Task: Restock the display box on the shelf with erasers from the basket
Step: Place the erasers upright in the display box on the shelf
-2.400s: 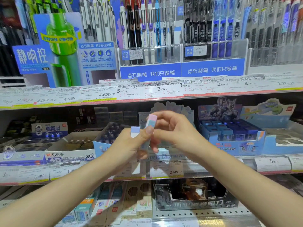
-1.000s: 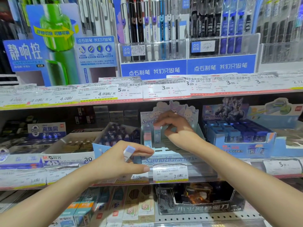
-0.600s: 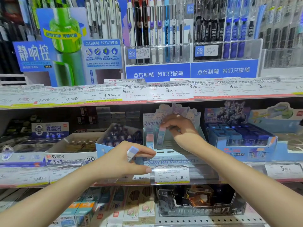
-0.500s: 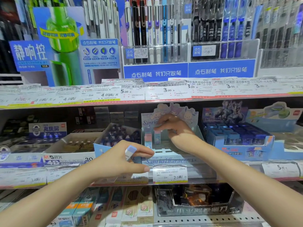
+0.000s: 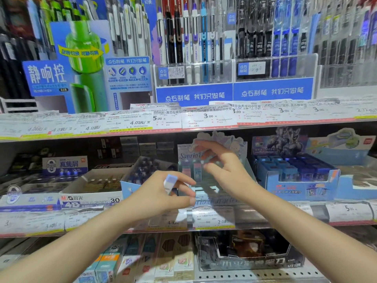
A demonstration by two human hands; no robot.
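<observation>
The pastel Sanrio display box (image 5: 212, 199) stands on the middle shelf, its cartoon header card behind my hands. Two erasers stand upright in its back left: a pink one (image 5: 186, 170) and a light blue one (image 5: 197, 170). My right hand (image 5: 226, 172) hovers over the box with fingers spread and nothing in them, just right of those erasers. My left hand (image 5: 163, 195) is in front of the box's left corner, pinching a blue-and-white eraser (image 5: 170, 181) between thumb and fingers. The basket is out of view.
A blue box of dark erasers (image 5: 295, 174) sits right of the display box, a tilted box of dark items (image 5: 142, 170) and a white 4B eraser carton (image 5: 91, 198) to its left. Price-tag rails (image 5: 204, 119) edge each shelf. Pens hang above; more boxes fill the shelf below.
My right hand has let go of the light blue eraser in the box and lifted off with fingers spread. My left hand has kept its eraser and barely moved.
</observation>
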